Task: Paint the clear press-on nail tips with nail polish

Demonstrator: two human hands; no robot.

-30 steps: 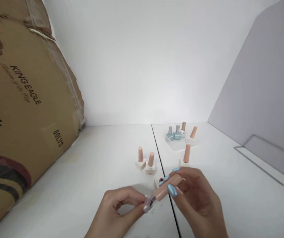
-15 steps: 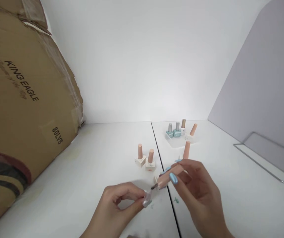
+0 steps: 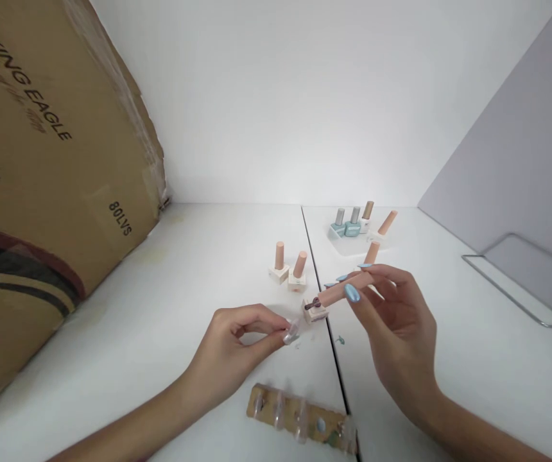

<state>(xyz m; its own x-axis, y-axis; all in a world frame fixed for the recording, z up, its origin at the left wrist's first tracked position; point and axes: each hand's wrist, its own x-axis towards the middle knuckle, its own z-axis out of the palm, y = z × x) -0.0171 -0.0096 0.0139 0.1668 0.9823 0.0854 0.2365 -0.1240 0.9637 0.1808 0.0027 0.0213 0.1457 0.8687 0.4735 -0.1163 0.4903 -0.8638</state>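
Observation:
Between thumb and forefinger, my left hand (image 3: 244, 340) pinches a clear false nail tip (image 3: 293, 329). My right hand (image 3: 391, 321) grips a nail polish brush (image 3: 346, 289) by its long pink cap, its dark bristles pointing left. The bristles are at the open polish bottle (image 3: 315, 312), a white square one; whether they touch its mouth I cannot tell. Below my hands lies a brown cardboard strip (image 3: 269, 410) bearing several clear nail tips. Two pink-capped polish bottles (image 3: 298, 273) stand just beyond my left hand. Another pink cap (image 3: 372, 252) shows behind my right fingers.
A clear tray (image 3: 353, 247) at the back right holds several polish bottles, among them teal ones (image 3: 352, 228). A large cardboard box (image 3: 54, 160) leans in from the left. To the right is a metal wire frame (image 3: 507, 292). A dark seam (image 3: 317, 260) crosses the white table.
The view has tilted down, bringing the cardboard strip into sight. My right hand has drawn the brush away from the nail tip to the open bottle. Both hands keep their holds.

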